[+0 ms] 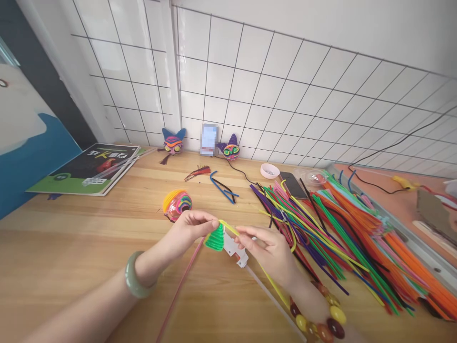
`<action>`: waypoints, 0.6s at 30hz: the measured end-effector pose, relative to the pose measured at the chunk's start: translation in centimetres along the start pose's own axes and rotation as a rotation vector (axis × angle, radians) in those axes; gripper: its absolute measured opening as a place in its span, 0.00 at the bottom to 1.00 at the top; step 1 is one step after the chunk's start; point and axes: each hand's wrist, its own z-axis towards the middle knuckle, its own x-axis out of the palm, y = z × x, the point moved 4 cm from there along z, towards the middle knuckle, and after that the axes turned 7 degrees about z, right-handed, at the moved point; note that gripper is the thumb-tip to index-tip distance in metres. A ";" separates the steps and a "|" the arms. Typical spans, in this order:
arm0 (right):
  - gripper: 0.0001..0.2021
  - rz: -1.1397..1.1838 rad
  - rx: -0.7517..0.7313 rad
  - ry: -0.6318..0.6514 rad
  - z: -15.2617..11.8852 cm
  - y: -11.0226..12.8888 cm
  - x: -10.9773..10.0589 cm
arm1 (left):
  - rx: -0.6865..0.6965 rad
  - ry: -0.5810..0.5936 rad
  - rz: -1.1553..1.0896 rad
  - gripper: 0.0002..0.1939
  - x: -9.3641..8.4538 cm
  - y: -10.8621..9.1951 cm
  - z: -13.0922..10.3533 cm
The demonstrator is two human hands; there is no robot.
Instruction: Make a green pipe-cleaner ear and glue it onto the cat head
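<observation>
Near the middle of the view, my left hand [194,227] pinches a small green triangular piece [215,239] of coiled pipe cleaner at its top corner. A yellow pipe cleaner [229,227] runs from that corner to my right hand [266,245], whose thumb and fingers are closed on it. Its loose length hangs down past my right wrist. Just behind and below the green piece lies a white glue gun [236,251], partly covered by it. A round multicoloured piece [178,205] with orange winding rests on the table beyond my left hand.
Many coloured pipe cleaners [314,228] spread over the right side, beside a dark phone [293,185] and a pink bowl [270,170]. Two eared figures [173,142] stand by the wall grid. Blue and black pipe cleaners [224,190] lie mid-table. A book [89,169] lies left.
</observation>
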 end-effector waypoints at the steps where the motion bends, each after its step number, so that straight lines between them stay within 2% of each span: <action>1: 0.10 0.000 -0.012 0.000 -0.1 0.0 0.3 | 0.006 0.000 0.011 0.08 0.1 -0.1 0.0; 5: 0.11 0.052 -0.032 0.027 -0.6 0.0 1.1 | 0.012 -0.019 0.013 0.07 0.2 -0.2 -0.1; 12: 0.11 -0.072 -0.211 0.048 -0.8 1.0 1.6 | -0.005 -0.100 -0.067 0.05 0.4 0.0 -0.4; 18: 0.12 -0.104 -0.275 0.068 -0.7 1.1 2.0 | -0.001 -0.117 -0.129 0.05 0.6 0.0 -0.5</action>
